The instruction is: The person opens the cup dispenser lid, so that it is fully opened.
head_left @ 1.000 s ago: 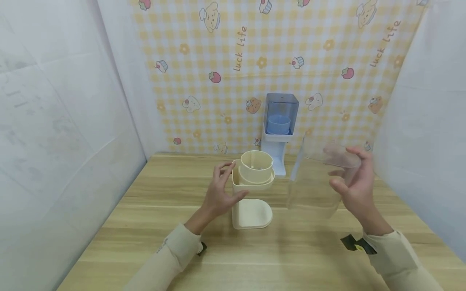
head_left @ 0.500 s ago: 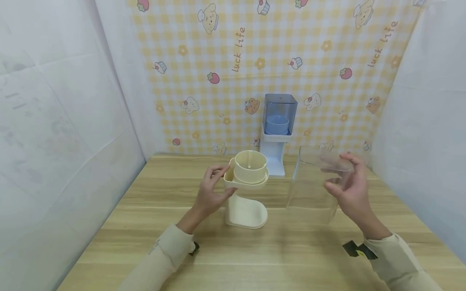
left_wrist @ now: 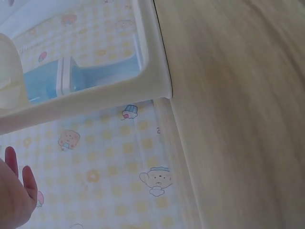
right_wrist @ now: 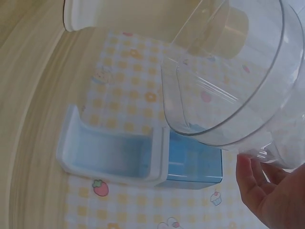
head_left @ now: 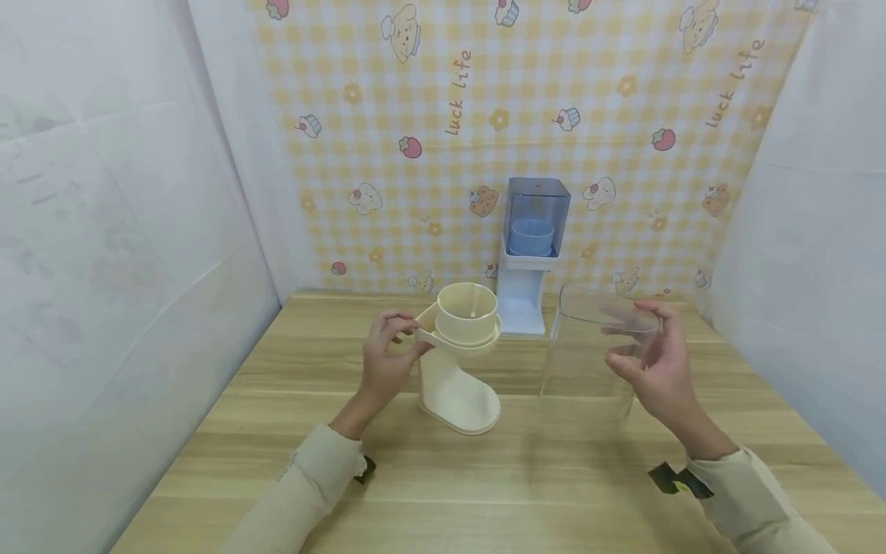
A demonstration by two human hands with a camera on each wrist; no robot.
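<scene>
In the head view a cream dispenser stand (head_left: 443, 377) rises from the table left of centre, with a flat rounded foot. A round cream cup (head_left: 465, 317) sits in its upper tray. My left hand (head_left: 389, 360) pinches the tray's back left corner between thumb and fingers. To the right, my right hand (head_left: 663, 373) grips a clear, open-ended plastic cover (head_left: 584, 346) by its upper right part. The right wrist view shows the cover's rounded rim (right_wrist: 274, 105) facing the camera, overlapping the cream stand behind it.
Behind the cream stand, close to the patterned backdrop (head_left: 388, 100), stands a similar white dispenser (head_left: 522, 296) with a blue see-through cover (head_left: 538, 204) and a blue cup (head_left: 531, 238) inside. White cloth walls (head_left: 131, 231) flank the wooden table (head_left: 291, 462).
My left hand has moved left and turned the cream stand, so its foot now points toward the front right. My right hand has brought the clear cover slightly left and lower.
</scene>
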